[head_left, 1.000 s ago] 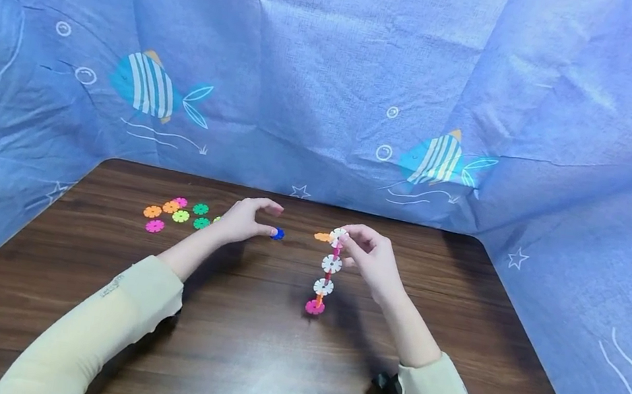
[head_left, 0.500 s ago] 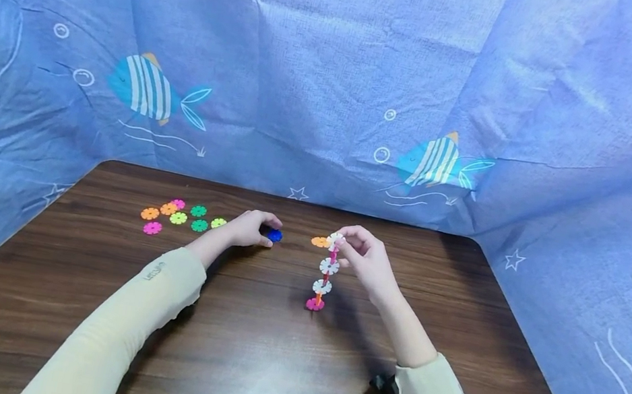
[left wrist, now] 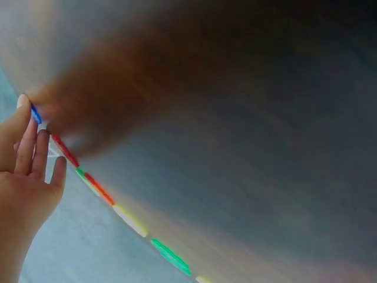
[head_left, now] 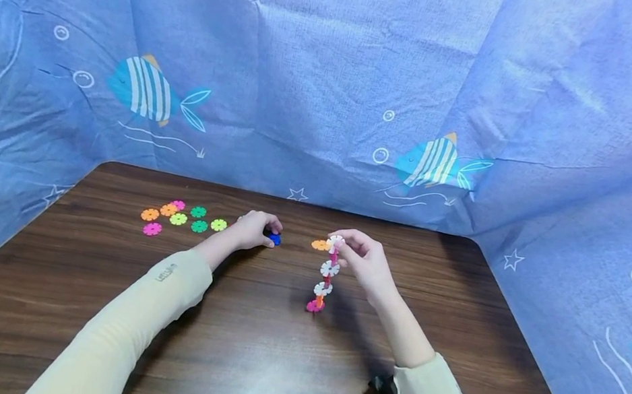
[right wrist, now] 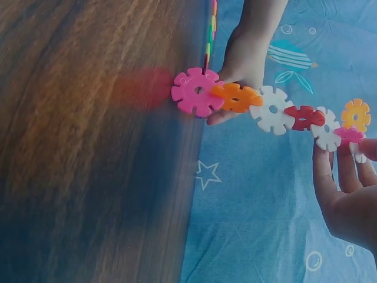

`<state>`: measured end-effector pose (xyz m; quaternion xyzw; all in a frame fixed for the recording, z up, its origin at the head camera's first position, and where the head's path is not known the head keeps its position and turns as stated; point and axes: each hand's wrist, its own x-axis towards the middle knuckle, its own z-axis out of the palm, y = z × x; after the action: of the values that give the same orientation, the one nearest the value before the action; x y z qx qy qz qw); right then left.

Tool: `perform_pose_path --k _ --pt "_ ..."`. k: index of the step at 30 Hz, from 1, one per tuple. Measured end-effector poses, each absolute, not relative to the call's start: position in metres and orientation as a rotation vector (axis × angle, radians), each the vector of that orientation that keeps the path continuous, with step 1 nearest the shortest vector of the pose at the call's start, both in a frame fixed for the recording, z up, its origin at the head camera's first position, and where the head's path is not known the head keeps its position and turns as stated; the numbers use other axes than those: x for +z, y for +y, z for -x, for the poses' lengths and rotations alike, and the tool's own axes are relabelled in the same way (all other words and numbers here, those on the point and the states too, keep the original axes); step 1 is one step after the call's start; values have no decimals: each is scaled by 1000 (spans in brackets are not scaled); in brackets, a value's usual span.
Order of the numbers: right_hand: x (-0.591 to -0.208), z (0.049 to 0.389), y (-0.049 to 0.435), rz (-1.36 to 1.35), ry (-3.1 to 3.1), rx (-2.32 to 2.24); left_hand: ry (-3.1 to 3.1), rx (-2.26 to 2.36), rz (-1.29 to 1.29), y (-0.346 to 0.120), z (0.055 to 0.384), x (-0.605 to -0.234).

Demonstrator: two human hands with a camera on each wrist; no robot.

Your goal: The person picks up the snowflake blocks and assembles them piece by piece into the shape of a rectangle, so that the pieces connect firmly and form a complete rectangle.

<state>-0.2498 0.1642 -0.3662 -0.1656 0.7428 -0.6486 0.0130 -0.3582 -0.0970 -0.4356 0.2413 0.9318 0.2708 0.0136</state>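
My left hand point(head_left: 252, 230) pinches a blue notched building disc point(head_left: 275, 239) at the table's back middle. In the left wrist view the blue disc point(left wrist: 36, 114) stands on edge between thumb and index fingertip. My right hand point(head_left: 366, 262) grips the top white disc point(head_left: 336, 243) of a chain of interlocked discs. An orange disc point(head_left: 320, 244) juts left from that top. Down the chain, pink, white and red pieces alternate, then an orange disc point(right wrist: 238, 99) and a pink disc point(right wrist: 191, 97) at the lower end. The right fingers partly hide the upper discs.
Loose discs lie left of my left hand: several in orange, pink, green and yellow, among them a yellow disc point(head_left: 218, 225) and a green disc point(head_left: 199, 226). Around the brown table point(head_left: 242, 363) hangs a blue fish-print cloth point(head_left: 308, 87).
My left hand has shifted slightly right and lower, its spread fingers closing round the blue disc. A yellow disc behind it has come into view. My right hand stays nearly still with the chain.
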Motion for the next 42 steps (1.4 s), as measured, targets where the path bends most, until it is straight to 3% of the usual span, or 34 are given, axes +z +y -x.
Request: perform_pose_path --k 13,42 --pt "-368 249 166 584 2352 -1965 2963 758 -733 -98 346 -426" --pt "-360 242 159 690 2526 -1865 3012 1426 -598 -96 282 -358"
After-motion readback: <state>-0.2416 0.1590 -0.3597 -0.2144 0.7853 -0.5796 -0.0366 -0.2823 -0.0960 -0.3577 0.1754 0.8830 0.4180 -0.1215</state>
